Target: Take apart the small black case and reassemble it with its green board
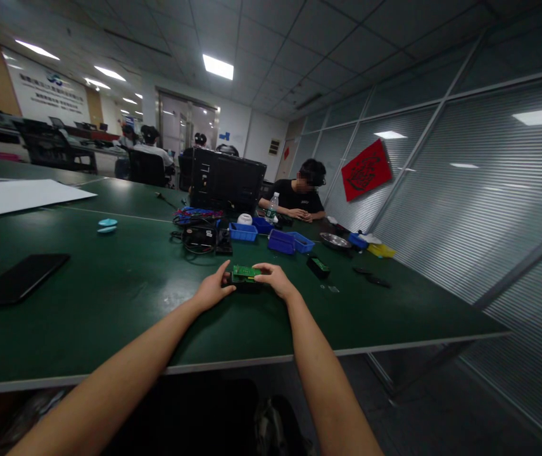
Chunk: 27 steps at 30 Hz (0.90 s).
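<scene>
A green circuit board [245, 271] lies on or just above a dark open case [247, 287] in the middle of the table's near half. My left hand [211, 290] grips the left end of the case, thumb in front and index finger raised behind. With fingertips and thumb, my right hand [275, 277] pinches the board's right end. Whether the board touches the case all along its length cannot be made out. Off to the right, a second black case [318, 267] has a green board in it.
Beyond my hands are blue bins [281, 242], a black power adapter [199, 237] with cables, a bottle [272, 208] and a monitor [226, 180]. A metal bowl [335, 240] stands right; a black tablet-like slab [17, 278] lies left. A person [302, 196] sits across the table.
</scene>
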Each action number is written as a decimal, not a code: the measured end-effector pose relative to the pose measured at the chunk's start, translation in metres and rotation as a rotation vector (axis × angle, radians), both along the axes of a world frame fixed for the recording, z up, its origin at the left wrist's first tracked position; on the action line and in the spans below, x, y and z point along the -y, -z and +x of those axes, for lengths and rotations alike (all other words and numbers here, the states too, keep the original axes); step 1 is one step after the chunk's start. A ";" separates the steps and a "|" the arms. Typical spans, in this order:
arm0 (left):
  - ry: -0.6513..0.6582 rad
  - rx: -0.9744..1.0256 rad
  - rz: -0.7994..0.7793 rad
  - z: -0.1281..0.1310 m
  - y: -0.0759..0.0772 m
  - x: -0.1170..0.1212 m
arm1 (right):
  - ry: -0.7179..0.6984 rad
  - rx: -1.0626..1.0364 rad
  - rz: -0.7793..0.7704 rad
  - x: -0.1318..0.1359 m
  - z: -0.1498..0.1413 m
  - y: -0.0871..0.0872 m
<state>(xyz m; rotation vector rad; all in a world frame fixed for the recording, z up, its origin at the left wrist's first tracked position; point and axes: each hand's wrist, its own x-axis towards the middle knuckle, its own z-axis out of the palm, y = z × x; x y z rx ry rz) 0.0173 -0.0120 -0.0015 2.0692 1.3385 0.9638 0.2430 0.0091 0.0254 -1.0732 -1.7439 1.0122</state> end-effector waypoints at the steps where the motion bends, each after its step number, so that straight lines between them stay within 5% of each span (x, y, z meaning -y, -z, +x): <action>1: -0.001 0.000 -0.003 0.000 0.000 0.000 | 0.000 0.005 -0.001 0.000 0.000 0.000; 27: -0.028 -0.029 0.012 0.001 -0.001 0.002 | -0.086 0.017 -0.053 0.001 -0.002 0.003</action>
